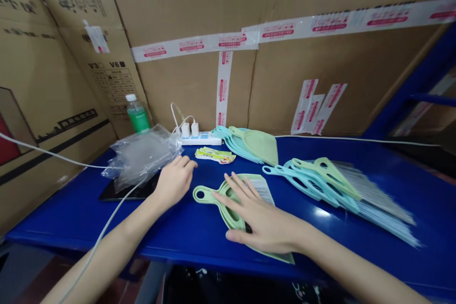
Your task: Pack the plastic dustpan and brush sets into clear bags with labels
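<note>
A green dustpan (280, 255) lies near the front of the table with a green hand brush (233, 218) nested in it, the handles together at the left. My right hand (261, 221) is spread flat over the pair, fingers stretched out, hiding part of both. To the left, my left hand (174, 180) is closed with its fingers curled, beside the right edge of a pile of clear plastic bags (142, 152). Whether anything is inside those fingers is hidden.
Blue and green dustpans (261, 145) are stacked at the back. Several brushes (327, 185) lie at the right. Snack packets (214, 155), a power strip (201, 139), a bottle (138, 116) and a dark flat object (114, 192) share the table. A white cable (103, 232) crosses my left arm. Cardboard (192, 85) walls the back.
</note>
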Demonstrator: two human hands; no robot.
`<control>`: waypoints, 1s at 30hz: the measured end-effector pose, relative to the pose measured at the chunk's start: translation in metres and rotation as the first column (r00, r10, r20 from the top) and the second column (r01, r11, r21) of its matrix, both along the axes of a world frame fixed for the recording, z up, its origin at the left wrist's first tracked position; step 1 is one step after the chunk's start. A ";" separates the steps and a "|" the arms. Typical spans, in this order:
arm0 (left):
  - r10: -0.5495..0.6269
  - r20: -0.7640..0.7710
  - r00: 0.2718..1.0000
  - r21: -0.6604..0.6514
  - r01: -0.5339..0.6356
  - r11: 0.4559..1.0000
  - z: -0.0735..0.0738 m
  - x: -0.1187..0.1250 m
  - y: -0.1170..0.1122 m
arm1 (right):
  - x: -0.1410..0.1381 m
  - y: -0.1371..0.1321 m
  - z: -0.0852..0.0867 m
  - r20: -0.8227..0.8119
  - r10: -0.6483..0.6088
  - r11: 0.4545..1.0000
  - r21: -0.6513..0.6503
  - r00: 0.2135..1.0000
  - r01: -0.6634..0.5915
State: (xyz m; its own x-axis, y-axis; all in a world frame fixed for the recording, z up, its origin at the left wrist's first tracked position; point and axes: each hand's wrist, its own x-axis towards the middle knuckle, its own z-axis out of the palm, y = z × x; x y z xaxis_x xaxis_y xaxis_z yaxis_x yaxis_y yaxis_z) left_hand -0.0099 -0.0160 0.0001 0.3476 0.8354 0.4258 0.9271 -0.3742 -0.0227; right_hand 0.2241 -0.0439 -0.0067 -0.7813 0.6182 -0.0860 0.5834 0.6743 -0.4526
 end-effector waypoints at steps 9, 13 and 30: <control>0.352 -0.265 0.898 0.194 -0.308 0.931 0.009 -0.022 0.012 | 0.016 -0.039 -0.013 -0.010 -0.047 0.985 0.163 0.999 0.048; 0.334 -0.281 0.900 0.106 -0.317 0.942 0.010 -0.024 0.017 | 0.019 -0.039 -0.023 -0.035 -0.058 0.979 0.192 0.998 0.063; 0.331 -0.350 0.876 -0.004 -0.355 0.935 0.017 -0.027 0.016 | 0.018 -0.018 -0.012 0.015 -0.097 0.994 0.053 0.995 0.096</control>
